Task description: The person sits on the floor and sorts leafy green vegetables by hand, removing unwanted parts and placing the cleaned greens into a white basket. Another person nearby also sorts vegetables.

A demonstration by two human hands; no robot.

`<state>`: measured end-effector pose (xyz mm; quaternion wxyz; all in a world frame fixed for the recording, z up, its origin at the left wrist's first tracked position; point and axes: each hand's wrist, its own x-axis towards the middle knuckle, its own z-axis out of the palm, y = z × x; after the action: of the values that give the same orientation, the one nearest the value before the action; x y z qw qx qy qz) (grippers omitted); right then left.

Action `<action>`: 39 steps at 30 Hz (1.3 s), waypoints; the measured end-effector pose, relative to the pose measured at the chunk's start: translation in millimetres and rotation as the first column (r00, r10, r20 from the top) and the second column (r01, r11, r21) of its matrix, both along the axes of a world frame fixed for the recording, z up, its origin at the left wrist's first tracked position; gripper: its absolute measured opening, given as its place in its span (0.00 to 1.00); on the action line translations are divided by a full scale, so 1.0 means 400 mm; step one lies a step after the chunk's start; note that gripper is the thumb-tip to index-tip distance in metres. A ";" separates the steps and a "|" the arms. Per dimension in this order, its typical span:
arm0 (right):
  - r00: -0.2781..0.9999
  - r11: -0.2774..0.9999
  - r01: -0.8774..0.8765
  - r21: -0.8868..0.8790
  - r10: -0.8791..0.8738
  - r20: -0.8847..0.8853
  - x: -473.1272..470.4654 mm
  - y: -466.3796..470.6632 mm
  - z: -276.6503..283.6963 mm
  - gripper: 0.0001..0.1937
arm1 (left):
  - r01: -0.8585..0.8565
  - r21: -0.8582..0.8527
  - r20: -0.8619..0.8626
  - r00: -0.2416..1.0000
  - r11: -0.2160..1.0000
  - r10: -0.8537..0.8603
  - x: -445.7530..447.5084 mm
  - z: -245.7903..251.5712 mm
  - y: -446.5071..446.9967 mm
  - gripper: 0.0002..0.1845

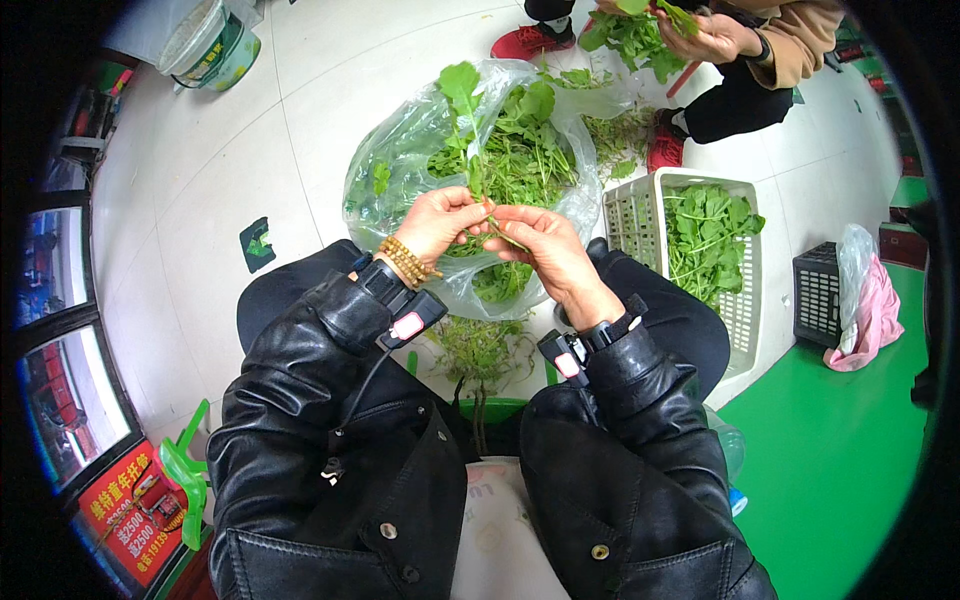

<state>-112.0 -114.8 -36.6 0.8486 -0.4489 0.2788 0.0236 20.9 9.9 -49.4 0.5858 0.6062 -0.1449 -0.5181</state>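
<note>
Above an open clear plastic bag [382,172] of leafy greens [517,150], both my hands meet on one leafy green stem [474,161]. My left hand [439,225], with a beaded bracelet at its wrist, pinches the stem, whose leaves point up and away. My right hand [547,244] has its fingers at the stem's lower end, close to my left fingertips. Roots and plant scraps [480,349] lie on the floor between my legs. To the right, a white plastic basket [660,225] holds more leafy greens [705,240].
A person [720,37] sits at the upper right, holding greens over scattered plants [619,139]. A bucket [210,52] stands at the upper left. At the right are a black crate [817,292] and a pink bag [870,315]. A dark scrap [259,245] lies left.
</note>
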 end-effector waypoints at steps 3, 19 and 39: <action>0.998 1.000 -0.021 -0.013 0.020 -0.059 -0.001 -0.001 -0.009 0.12 | 0.029 0.030 0.110 0.993 0.999 -0.032 -0.007 -0.003 -0.005 0.08; 0.990 0.957 -0.138 -0.257 0.130 -0.048 -0.001 0.016 -0.026 0.08 | 0.010 0.013 0.075 0.997 1.000 -0.011 -0.019 -0.015 0.002 0.08; 0.994 0.936 0.093 -0.339 -0.104 -0.016 -0.002 0.022 -0.021 0.09 | 0.038 -0.092 0.452 0.892 0.995 0.008 -0.061 0.031 -0.016 0.09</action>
<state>-112.7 -105.9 -45.1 0.7543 -0.5728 0.3151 -0.0595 -3.5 3.6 -37.0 0.5613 0.6790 -0.3070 -0.3601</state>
